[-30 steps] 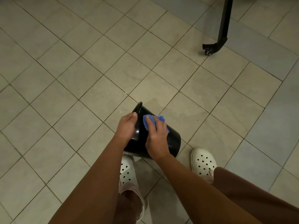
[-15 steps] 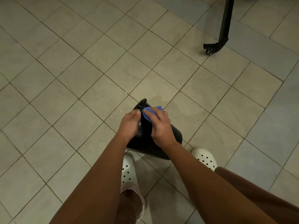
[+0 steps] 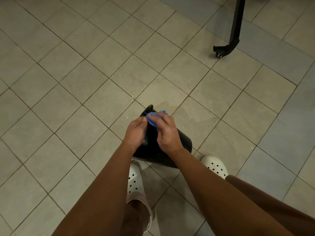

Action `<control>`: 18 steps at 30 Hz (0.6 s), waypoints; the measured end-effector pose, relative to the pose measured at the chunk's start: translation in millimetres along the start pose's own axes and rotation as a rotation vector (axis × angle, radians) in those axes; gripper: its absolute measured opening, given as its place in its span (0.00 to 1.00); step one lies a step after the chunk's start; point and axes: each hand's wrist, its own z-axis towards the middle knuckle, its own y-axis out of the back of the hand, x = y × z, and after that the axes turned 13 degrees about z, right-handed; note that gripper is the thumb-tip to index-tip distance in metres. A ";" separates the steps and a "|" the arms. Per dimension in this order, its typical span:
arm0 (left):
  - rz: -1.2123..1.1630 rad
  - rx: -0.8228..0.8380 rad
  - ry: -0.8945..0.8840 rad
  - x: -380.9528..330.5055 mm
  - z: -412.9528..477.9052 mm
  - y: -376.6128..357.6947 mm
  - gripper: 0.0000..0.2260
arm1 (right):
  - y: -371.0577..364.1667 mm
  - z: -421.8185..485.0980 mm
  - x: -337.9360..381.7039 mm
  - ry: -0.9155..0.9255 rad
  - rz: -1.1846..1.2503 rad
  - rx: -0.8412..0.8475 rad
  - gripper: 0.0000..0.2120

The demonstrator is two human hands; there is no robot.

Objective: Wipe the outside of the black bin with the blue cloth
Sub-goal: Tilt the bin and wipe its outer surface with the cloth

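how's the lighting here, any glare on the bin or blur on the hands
Head view: dim warm light; black bin shows one small glint beside the left hand; right hand and blue cloth look sharp; head view's wide lens bows the tile lines near the edges.

Beige tiled floor (image 3: 68, 82), white perforated clogs (image 3: 134, 181) on it, black wheeled leg (image 3: 233, 42) far right

Left hand (image 3: 136, 132): fingers curled, gripping the black bin (image 3: 180, 142).
Right hand (image 3: 167, 133): fingers curled over the blue cloth (image 3: 152, 119).
Forearms: bare, reaching forward and down, hands close together.
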 end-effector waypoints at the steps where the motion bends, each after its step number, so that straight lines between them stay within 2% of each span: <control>1: -0.002 0.000 0.004 0.1 0.5 -0.2 0.14 | -0.7 0.5 1.0 -0.009 -0.013 -0.005 0.20; 4: 0.017 0.018 -0.004 -0.8 2.0 -4.6 0.14 | -2.8 6.8 2.2 -0.092 -0.144 0.002 0.26; 7: 0.047 0.036 -0.020 0.8 0.9 -6.4 0.16 | 3.9 21.2 6.5 -0.257 -0.283 0.110 0.35; 10: 0.096 0.030 -0.054 1.8 -0.5 -7.0 0.16 | 9.9 24.3 10.9 -0.448 -0.424 0.176 0.35; 13: 0.110 0.003 -0.037 3.6 -1.4 -4.6 0.15 | 3.7 9.9 17.3 -0.578 -0.477 0.143 0.35; 15: 0.094 -0.003 -0.001 4.9 -1.1 -3.9 0.15 | -5.8 -7.1 23.5 -0.573 -0.484 0.097 0.37; 18: 0.053 -0.017 0.057 4.4 -0.2 -2.0 0.15 | -19.8 -26.0 38.7 -0.442 -0.431 0.125 0.40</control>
